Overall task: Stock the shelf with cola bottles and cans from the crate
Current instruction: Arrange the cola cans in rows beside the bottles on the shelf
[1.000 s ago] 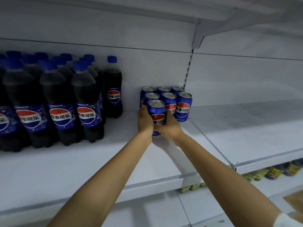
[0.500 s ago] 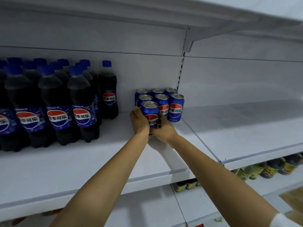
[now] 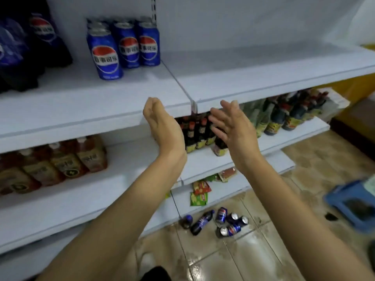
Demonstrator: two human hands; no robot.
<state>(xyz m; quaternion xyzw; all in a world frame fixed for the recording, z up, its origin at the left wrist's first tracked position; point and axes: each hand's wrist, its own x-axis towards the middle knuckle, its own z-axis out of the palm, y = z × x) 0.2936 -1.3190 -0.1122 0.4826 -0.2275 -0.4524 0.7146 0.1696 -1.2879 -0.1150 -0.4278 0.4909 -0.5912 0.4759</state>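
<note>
Both hands are empty: the left hand [image 3: 162,122] and right hand [image 3: 233,126] hang in the air just in front of the lip of the shelf [image 3: 243,74]. Their palms face each other with a gap between. The right fingers [image 3: 227,108] are straight and loosely spread, the left ones lightly bent, and neither hand grips anything. That facing-palms pose is the shape hands take on either side of a can, so I judge one placement is done and a fetch comes next. The cans [image 3: 123,45] stand upright on the shelf in a tight block, labels outward. They sit well back from the lip beside the upright post, probably to leave room for further rows and keep the faces readable. Left of them, apart by a bare strip, the bottles [image 3: 24,47] make their own block, blurred at the frame edge, so each kind seems to keep its own stretch. Stock not yet placed lies on the floor [image 3: 263,250] at the foot of the unit: loose cans [image 3: 231,222] and a loose bottle [image 3: 202,222] on their sides, close together and free to roll. Reaching them will call for a deep bend. A blue plastic thing [image 3: 349,205] at the right edge may be the crate, but it is too blurred to tell. The lower shelves carry tea bottles [image 3: 56,161] and dark sauce bottles [image 3: 194,132], no part of this job.
</note>
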